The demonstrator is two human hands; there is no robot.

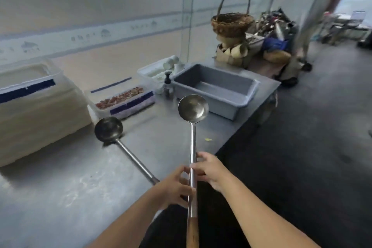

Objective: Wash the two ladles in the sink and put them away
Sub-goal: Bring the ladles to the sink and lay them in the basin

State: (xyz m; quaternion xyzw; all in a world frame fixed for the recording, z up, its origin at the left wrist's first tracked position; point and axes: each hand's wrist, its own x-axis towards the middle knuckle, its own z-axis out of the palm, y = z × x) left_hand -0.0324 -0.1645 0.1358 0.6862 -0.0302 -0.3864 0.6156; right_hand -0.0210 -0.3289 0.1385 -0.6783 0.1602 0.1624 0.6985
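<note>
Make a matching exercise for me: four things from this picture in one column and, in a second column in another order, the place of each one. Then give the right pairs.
Things
1. bright ladle
2. dark ladle
3. tub
4. basket

Places
A. lies on the counter
B. sits on top of a pile beyond the tub
C. is held by the left hand and the right hand
D. stands beside the soap pump

Pairs: 1-C, 2-A, 3-D, 4-B
</note>
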